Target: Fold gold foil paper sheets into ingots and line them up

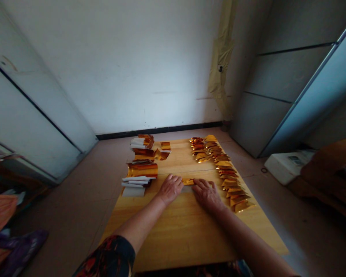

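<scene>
A small sheet of gold foil paper (188, 181) lies on the wooden table between my hands, partly folded, with a pale strip along its near edge. My left hand (170, 188) is closed on its left end, fingers bent and pressed down. At the other end, my right hand (205, 193) grips the paper with its fingers close together; the thumbs are mostly hidden. To the left lie curled gold sheets (142, 170) and white-backed paper (134, 191). Rows of folded gold paper pieces (230, 181) run down the table's right side.
The wooden table (173, 227) stands before a white wall (132, 69) with a dark baseboard. A grey cabinet (276, 77) is at the right, with a white box (285, 165) beside it. At lower left are a purple shoe (25, 250) and orange cloth (1, 211).
</scene>
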